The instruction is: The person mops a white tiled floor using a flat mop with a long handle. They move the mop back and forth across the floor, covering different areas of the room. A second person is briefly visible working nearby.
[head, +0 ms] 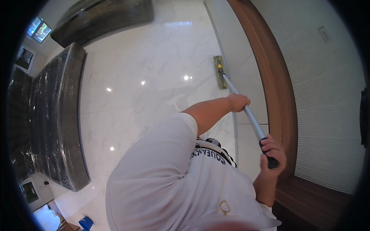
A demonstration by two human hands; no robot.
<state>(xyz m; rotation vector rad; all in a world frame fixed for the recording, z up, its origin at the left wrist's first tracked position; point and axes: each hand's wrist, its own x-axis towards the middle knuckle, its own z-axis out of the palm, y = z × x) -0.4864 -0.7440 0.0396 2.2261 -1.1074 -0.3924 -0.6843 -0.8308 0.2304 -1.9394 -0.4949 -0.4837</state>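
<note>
My left hand point(238, 102) is wrapped around the middle of a flat mop's grey metal pole point(253, 119). Nearer to me, my right hand point(273, 156) holds the black grip at the pole's end. The mop head point(220, 72), with a greenish pad and a yellow part at its joint, lies on the glossy white marble-look floor point(162, 63). Its long side runs close beside the grey strip along the pale panels on the right. The underside of the pad is hidden.
Plastic-wrapped dark sofas point(55, 115) stand on the left, with another wrapped piece point(115, 17) at the top left. A brown wooden ledge point(277, 86) curves along the right below a ribbed wall point(326, 101). A blue bucket point(86, 223) is at the bottom left.
</note>
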